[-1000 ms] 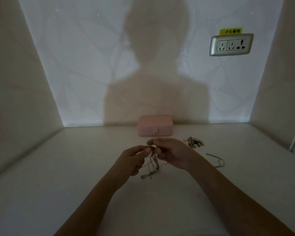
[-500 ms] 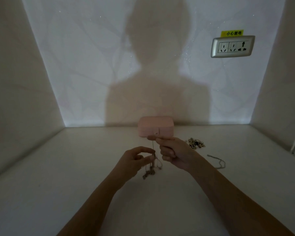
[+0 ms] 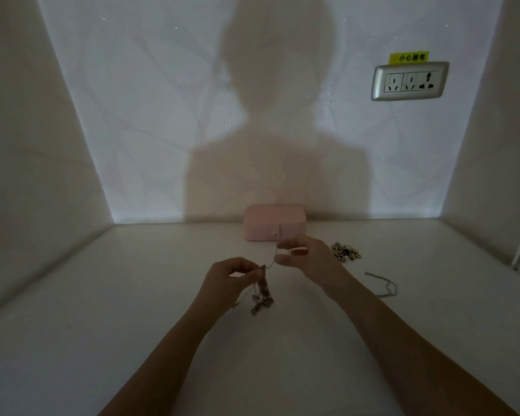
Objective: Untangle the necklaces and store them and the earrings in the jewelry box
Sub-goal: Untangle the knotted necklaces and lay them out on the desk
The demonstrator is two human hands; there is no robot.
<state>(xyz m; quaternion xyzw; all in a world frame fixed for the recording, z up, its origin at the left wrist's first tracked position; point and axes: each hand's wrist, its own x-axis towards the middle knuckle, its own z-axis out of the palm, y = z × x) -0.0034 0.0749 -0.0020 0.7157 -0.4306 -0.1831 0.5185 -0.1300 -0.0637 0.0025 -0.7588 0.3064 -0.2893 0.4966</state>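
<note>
From the head view, the left hand (image 3: pixel 231 277) pinches the top of the tangled necklaces (image 3: pixel 263 292) between thumb and fingertips, and the clump hangs below that pinch, its lower end reaching down toward the table (image 3: pixel 132 325). The right hand (image 3: pixel 309 259) is a little higher and farther out, with its fingers curled. It holds a thin strand (image 3: pixel 272 259) that runs from the clump up to its fingertips (the light is dim, so the strand is hard to trace further). The two hands are close together but do not touch.

The pink jewelry box (image 3: pixel 275 222) sits lid down just beyond the right hand's fingers. The earrings (image 3: pixel 345 252) lie in a small heap just to the right of that hand. A loose chain (image 3: pixel 383 283) lies on the table beside the right forearm, apart from the heap.
</note>
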